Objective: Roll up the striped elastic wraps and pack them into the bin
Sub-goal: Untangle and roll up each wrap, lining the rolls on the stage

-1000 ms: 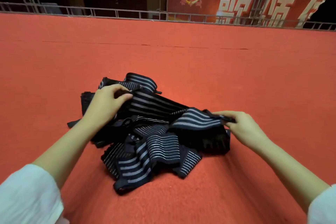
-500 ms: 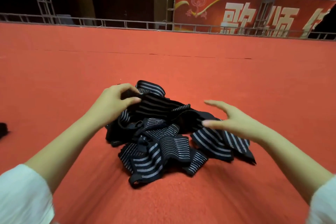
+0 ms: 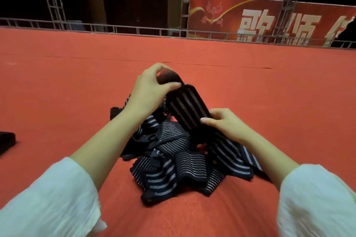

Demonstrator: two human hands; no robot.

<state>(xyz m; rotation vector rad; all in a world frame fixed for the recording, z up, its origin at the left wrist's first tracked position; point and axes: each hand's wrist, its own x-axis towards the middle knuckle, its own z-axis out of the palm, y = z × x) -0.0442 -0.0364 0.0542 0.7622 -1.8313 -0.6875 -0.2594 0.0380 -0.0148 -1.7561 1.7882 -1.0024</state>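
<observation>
A tangled pile of black elastic wraps with grey stripes [image 3: 179,161] lies on the red carpet in front of me. One striped wrap [image 3: 187,108] is lifted out of the pile and stretched taut between my hands. My left hand [image 3: 152,90] pinches its upper end above the heap, thumb on top. My right hand [image 3: 225,123] grips the same wrap lower down, just above the pile. The rest of that wrap trails down into the heap. No bin is in view.
Red carpet [image 3: 269,90] spreads all around the pile. A dark object [image 3: 6,139] lies at the left edge. A metal rail [image 3: 134,30] and a red banner [image 3: 269,21] bound the far side.
My left hand has raised one end of a wrap out of the pile. My right hand, open half a second ago, has closed on the same wrap lower down.
</observation>
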